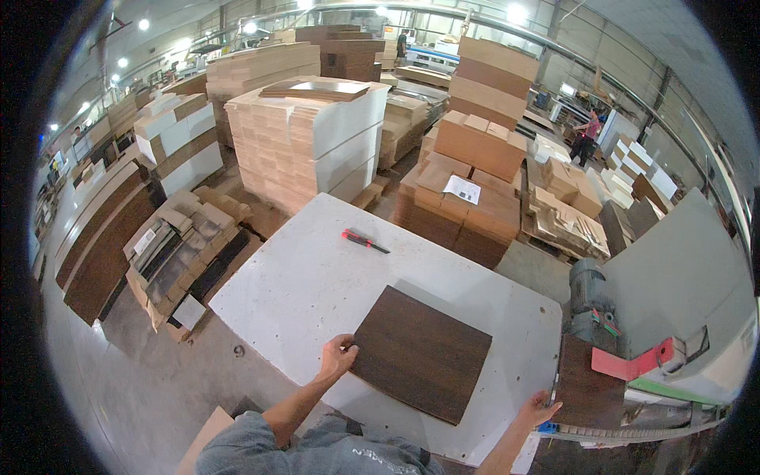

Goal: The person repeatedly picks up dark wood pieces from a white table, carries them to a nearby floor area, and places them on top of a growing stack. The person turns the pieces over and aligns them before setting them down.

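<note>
A dark brown wood-grain board (423, 354) lies flat on a white worktable (293, 269). My left hand (339, 356) is closed on its left edge, thumb and fingers pinching the rim. At the right, a second dark brown board (590, 392) lies on the bed of a machine, partly under a red guard (633, 362). My right hand (538, 410) has its fingers closed at that board's near left corner, palm turned up. Farther back on the table rests a red and black utility knife (365, 241), touched by neither hand.
A grey motor (590, 293) sits on the machine (689, 277) right of the table. Tall stacks of panels (277, 142) and brown boards (467, 190) stand beyond the table. More stacked pieces (186, 245) are at the left. A person (587, 136) stands far off at the right.
</note>
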Demonstrator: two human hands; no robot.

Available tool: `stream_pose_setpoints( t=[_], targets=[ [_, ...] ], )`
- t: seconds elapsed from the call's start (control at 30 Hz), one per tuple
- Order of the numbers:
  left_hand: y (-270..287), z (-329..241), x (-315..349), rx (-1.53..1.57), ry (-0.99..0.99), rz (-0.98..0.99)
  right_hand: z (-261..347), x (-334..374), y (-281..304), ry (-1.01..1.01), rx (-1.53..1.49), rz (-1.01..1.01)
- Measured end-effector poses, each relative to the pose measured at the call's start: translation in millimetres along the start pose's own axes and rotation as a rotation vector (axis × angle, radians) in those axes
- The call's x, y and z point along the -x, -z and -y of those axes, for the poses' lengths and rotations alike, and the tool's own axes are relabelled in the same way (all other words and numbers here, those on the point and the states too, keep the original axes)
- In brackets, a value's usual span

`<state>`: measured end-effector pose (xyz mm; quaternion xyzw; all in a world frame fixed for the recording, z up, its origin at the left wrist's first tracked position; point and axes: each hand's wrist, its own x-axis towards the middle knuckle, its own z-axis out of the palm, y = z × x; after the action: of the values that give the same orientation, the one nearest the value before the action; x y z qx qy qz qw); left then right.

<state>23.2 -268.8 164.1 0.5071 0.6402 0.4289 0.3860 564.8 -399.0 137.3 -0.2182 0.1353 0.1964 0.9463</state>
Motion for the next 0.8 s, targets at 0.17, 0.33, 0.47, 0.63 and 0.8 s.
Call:
stream_pose_setpoints(
  t=[0.17, 0.33, 0.47, 0.63, 0.8],
  targets=[
    [-21.8, -18.6, 3.2, -0.026, -0.073, 0.133, -8.4, -10.4, 10.4, 0.1, -0.04, -0.018],
    [-73.8, -47.0, 15.1, 0.121, -0.212, 0.3, -14.1, 3.3, 35.0, 0.195, 0.155, -0.021],
    [-160.2, -94.3, 42.4, 0.344, -0.045, 0.61, -36.8, 81.3, 30.6, 0.076, 0.246, 0.082],
    [-266.1, -124.1, 62.3, 0.492, 0.376, 1.129, -67.1, 217.4, -1.5, -0.169, 0.437, 0.135],
    [-253.2, -141.3, 78.7, 0.793, 0.679, 0.919, -51.7, 243.2, 40.3, -0.303, 0.809, 0.481]
  ],
)
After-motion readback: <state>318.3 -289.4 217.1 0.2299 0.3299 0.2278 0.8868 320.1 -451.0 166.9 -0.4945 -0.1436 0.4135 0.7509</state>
